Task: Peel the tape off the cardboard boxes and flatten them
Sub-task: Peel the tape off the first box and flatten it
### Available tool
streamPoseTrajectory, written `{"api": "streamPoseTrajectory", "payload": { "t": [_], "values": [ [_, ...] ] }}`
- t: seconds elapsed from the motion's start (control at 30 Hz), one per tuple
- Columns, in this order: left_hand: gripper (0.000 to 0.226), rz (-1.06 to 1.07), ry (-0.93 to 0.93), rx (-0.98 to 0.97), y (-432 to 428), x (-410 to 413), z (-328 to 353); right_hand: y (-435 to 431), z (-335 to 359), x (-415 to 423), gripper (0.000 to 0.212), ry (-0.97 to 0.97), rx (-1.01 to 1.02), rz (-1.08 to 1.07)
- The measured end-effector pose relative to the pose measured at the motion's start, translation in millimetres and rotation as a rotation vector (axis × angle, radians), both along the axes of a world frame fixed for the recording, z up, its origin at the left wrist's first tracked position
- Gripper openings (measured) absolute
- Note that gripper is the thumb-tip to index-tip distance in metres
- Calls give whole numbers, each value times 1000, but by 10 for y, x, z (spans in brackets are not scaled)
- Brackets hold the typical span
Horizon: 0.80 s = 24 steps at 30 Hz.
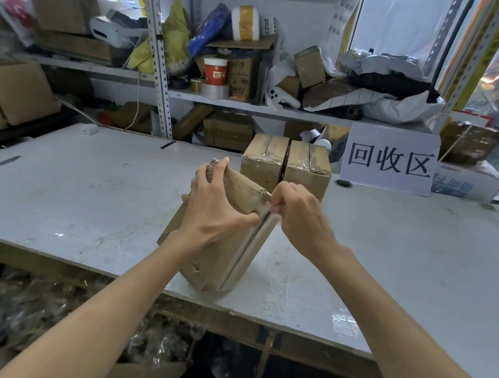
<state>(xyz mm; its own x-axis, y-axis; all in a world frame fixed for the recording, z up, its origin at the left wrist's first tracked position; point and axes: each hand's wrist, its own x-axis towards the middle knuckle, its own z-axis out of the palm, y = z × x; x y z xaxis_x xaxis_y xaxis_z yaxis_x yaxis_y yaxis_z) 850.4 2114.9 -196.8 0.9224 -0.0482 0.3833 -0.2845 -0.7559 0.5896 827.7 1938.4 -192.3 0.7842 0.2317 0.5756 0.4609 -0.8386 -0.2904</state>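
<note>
At the near edge of the desk (87, 196) a small cardboard box (209, 261) stood tipped onto one corner. The left hand (213, 203) gripped its top, fingers curled over the edge. The right hand (298, 212) pinched the tape (254, 244) at the seam's upper end. The board looked light and stiff (though crumpled at its lower corner), so it probably wanted bracing close beside the seam. Beyond, two taped boxes (265, 162) stood side by side before a sign (389, 160).

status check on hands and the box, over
Left hand grips the tilted box at its top. Right hand pinches the tape on its seam. Two taped boxes stand behind, not in the way.
</note>
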Motion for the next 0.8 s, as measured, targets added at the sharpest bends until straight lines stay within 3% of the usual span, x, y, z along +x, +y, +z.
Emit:
{"api": "streamPoseTrajectory", "payload": {
  "t": [0.17, 0.27, 0.53, 0.8],
  "values": [
    [120, -9, 2, -8, -8, 5, -28, -82, 32, -5, 31, 71, -17, 75],
    [122, -5, 38, 0, 25, 62, -19, -43, 10, -43, 19, 20, 114, 51],
    [120, -23, 18, 0, 32, 74, -49, 87, -77, -121, 13, -112, 512, -56],
    [121, -19, 39, 11, 65, 51, -14, 103, -64, -107, 14, -86, 531, -54]
  ]
}}
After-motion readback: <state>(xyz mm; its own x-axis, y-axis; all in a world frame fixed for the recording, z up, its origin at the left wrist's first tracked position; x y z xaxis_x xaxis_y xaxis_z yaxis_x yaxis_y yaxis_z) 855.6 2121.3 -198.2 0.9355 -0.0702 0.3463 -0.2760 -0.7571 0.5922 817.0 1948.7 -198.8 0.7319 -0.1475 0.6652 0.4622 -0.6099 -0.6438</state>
